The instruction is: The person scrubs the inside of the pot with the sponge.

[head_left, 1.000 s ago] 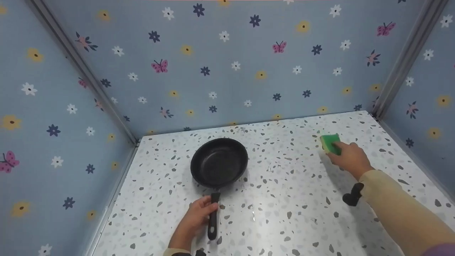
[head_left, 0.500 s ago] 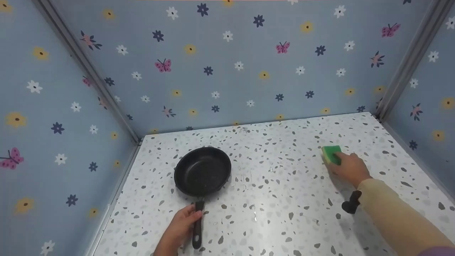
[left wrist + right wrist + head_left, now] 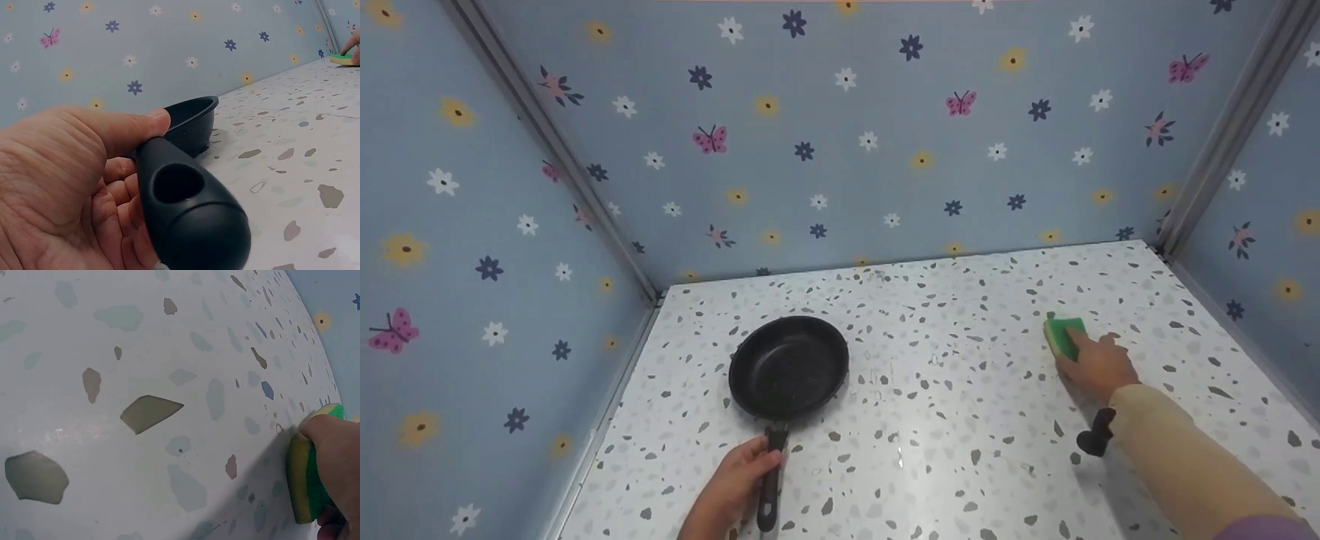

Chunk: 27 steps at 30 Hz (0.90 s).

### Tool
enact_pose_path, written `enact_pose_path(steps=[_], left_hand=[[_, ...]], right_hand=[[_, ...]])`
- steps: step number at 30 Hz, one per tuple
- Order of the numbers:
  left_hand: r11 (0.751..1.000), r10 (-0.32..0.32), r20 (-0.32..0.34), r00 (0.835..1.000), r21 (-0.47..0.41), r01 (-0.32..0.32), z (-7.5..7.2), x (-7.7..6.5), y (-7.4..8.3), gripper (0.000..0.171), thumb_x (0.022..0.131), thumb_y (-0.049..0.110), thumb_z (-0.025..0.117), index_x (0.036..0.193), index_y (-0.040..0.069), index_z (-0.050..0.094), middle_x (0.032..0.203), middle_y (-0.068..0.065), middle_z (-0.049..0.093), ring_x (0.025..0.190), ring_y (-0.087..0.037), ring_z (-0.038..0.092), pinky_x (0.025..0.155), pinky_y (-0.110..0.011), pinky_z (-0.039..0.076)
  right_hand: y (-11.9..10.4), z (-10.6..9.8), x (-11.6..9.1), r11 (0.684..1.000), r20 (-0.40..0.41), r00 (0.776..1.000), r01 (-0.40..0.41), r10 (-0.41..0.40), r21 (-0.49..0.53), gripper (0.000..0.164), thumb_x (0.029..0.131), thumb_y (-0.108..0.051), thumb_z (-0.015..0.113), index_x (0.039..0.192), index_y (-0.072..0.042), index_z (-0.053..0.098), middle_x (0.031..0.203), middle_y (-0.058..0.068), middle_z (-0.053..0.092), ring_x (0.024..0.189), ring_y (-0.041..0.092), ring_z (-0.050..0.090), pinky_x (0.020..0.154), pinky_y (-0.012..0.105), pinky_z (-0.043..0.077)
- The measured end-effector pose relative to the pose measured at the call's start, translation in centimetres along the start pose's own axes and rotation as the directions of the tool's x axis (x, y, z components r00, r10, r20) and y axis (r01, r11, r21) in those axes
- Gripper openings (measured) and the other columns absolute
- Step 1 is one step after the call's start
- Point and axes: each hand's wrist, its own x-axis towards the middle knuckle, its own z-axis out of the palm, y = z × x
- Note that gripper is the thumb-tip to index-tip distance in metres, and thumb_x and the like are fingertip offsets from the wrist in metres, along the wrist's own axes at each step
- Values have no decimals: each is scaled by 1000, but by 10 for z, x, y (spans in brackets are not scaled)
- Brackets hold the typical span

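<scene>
A black frying pan (image 3: 790, 367) lies at the left of the speckled tabletop, its bowl facing up. My left hand (image 3: 733, 480) grips the pan's black handle (image 3: 769, 499), thumb along the top and fingers curled beneath, as the left wrist view shows. Over on the right, my right hand (image 3: 1099, 369) holds a green and yellow sponge (image 3: 1065, 337) between thumb and fingers. The sponge's green side faces up and its yellow side is against the table. In the right wrist view the sponge (image 3: 304, 478) is partly covered by the hand (image 3: 340, 461).
The white speckled tabletop (image 3: 945, 390) runs between the two hands. Blue flowered panels (image 3: 840, 172) stand at the back, left (image 3: 510, 360) and right. Some wet-looking streaks (image 3: 881, 371) show right of the pan. A dark device (image 3: 1095, 433) sits at the right wrist.
My left hand has shifted the pan leftward and toward me. My right hand has drawn the sponge a little toward me. The head view has turned slightly.
</scene>
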Motion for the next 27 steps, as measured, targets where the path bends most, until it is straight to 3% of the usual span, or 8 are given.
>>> enact_pose_path(steps=[9,11,15,18,20,22,25,27], left_hand=[[1000,-4,-24,1000,20,5,3,3,2,54,94,22,70,136,-8,54,112,-10,69,92,-19,59,83,-32,48],[999,-8,-37,999,39,9,3,3,4,52,93,21,72,134,-8,57,108,-9,69,90,-19,59,82,-32,47],[993,-23,-57,998,118,30,0,3,10,49,92,25,73,128,-5,61,94,-5,70,80,-18,60,76,-32,48],[965,-75,-99,992,242,97,-1,0,17,50,92,38,73,123,0,64,88,-7,70,73,-21,62,66,-32,48],[919,-100,-153,983,365,150,-2,-3,28,53,92,47,70,118,1,64,87,-10,69,71,-24,63,62,-33,49],[846,-79,-216,973,502,180,-3,-5,45,55,93,52,66,114,1,63,87,-12,66,69,-25,61,58,-33,48],[705,59,-280,958,691,159,-2,-3,81,50,96,48,62,108,0,62,85,-12,63,69,-25,58,60,-36,49],[612,180,-298,937,780,131,6,3,108,47,97,46,61,109,0,62,89,-14,64,75,-28,61,67,-41,51]], right_hand=[[3,11,-2,999,8,1000,-8,9,-42,74,104,-39,46,158,1,15,132,48,30,119,64,39,98,73,36],[6,14,-2,999,8,1000,-13,13,-37,73,105,-40,43,158,1,14,132,48,29,119,64,38,97,74,36],[8,17,-2,999,-17,1000,1,-1,-33,75,104,-44,41,159,0,14,128,46,31,115,62,40,93,72,39],[10,13,-6,999,-55,998,6,-8,-40,80,102,-51,43,160,-6,11,125,46,34,110,60,44,85,70,43],[11,8,-9,999,-90,996,6,-11,-52,88,100,-60,43,162,-12,5,120,45,36,103,58,48,77,66,46],[9,-2,-10,998,-125,992,-3,-5,-67,95,96,-70,40,162,-17,-3,117,46,36,98,57,50,70,64,47],[-3,-25,-8,993,-155,988,-16,-2,-115,102,92,-80,33,161,-20,-11,116,49,34,94,59,51,65,62,48],[-18,-42,-6,988,-172,985,-11,-16,-153,101,91,-82,29,161,-20,-11,121,50,31,98,62,50,69,66,47]])
